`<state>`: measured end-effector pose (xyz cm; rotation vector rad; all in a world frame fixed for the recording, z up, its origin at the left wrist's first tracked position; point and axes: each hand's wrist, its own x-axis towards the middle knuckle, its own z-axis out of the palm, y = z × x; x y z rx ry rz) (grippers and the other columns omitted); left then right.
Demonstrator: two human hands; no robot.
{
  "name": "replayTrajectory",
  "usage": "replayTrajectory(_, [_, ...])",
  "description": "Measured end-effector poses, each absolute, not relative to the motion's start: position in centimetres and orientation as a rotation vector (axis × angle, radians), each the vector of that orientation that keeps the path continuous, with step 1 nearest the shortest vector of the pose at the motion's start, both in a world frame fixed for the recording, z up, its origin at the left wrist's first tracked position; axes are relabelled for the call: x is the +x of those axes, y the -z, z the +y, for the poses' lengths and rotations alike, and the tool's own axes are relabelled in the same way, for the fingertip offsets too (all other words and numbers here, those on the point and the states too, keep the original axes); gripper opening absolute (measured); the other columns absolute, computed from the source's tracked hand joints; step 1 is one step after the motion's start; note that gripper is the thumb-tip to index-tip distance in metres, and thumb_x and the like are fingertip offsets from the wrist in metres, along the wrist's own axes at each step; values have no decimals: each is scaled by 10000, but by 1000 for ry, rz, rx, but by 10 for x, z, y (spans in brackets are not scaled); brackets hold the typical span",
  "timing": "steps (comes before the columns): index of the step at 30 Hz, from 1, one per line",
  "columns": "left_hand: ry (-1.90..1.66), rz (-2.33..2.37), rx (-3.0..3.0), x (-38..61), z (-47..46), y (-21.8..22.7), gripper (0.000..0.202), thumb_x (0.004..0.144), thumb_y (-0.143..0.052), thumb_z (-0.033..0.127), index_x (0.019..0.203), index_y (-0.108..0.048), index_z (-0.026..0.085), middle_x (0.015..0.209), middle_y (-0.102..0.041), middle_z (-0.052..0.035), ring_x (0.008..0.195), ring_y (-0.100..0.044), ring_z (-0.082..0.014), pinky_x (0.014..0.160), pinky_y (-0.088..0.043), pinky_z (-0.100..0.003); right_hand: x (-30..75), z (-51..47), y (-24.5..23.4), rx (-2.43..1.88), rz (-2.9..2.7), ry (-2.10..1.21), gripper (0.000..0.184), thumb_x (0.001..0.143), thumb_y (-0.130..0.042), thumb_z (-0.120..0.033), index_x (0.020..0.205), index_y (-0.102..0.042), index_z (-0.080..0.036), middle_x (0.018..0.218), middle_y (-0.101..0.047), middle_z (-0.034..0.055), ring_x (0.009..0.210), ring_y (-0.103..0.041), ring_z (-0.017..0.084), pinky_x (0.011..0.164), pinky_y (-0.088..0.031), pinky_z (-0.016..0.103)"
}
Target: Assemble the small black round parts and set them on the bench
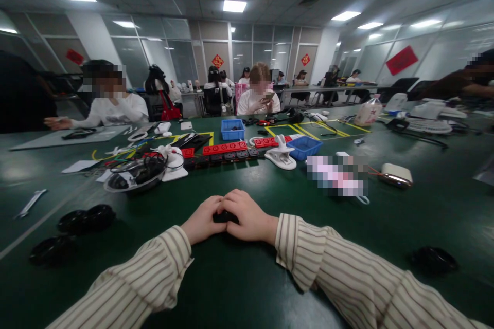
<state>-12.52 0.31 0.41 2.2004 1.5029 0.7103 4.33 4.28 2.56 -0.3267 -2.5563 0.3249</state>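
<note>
My left hand (pixel 203 220) and my right hand (pixel 247 216) meet over the green table, with fingers curled around one small black rounded object (pixel 226 217). Most of that object is covered by my fingers, so its kind does not show. The right hand's fingers overlap those of the left. Glossy black round pieces (pixel 87 218) lie on the table left of my hands, with another black round piece (pixel 52 251) nearer to me. One more black round piece (pixel 434 260) rests at the far right, beyond my right sleeve.
Ahead lie red-and-black socket strips (pixel 224 149), a white clip base (pixel 281 154), blue trays (pixel 304 147) (pixel 232 129) and a clear bowl (pixel 135 175) of dark parts. A wrench (pixel 31 203) lies left; a blurred pouch and a cream device (pixel 396 175) lie right. People sit across the table.
</note>
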Motion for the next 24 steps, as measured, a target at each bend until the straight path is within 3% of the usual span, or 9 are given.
replayTrajectory(6, [-732, 1530, 2188, -126, 3, -2, 368, 658, -664, 328, 983, -581, 177, 1035, -556, -62, 986, -503, -239, 892, -405, -374, 46, 39, -30, -335, -2364, -295, 302, 764, -535, -314, 1008, -511, -138, 1000, -525, 78, 953, -442, 200, 884, -334, 357])
replayTrajectory(10, [-715, 1529, 2239, -126, 2, -3, 339, 689, -648, 382, 954, -606, 176, 1049, -550, -66, 1005, -495, -228, 920, -389, -366, 51, 37, -34, -557, -2212, -215, 323, 804, -482, -278, 1090, -476, -128, 1103, -491, 103, 1054, -405, 212, 933, -307, 367])
replayTrajectory(17, [-694, 1601, 2317, -121, -2, -4, 625, 605, -692, 492, 1095, -511, 151, 1081, -537, -93, 1014, -486, -257, 909, -394, -406, 57, 34, -21, -957, -2281, -226, 334, 811, -520, -403, 1015, -519, -140, 938, -536, 79, 885, -482, 191, 784, -382, 329])
replayTrajectory(21, [-716, 1634, 2348, -119, -5, -4, 425, 671, -644, 464, 959, -562, 162, 953, -566, -63, 913, -517, -229, 836, -429, -371, 56, 32, -16, -871, -2340, -336, 177, 867, -442, -270, 921, -559, -149, 874, -555, 52, 860, -494, 158, 784, -392, 293])
replayTrajectory(24, [-742, 1631, 2350, -120, -7, -1, 415, 675, -639, 467, 960, -576, 172, 960, -563, -61, 926, -510, -224, 853, -420, -362, 55, 33, -9, -787, -2320, -446, 214, 866, -378, -144, 974, -563, -145, 931, -572, 56, 904, -503, 147, 837, -394, 298])
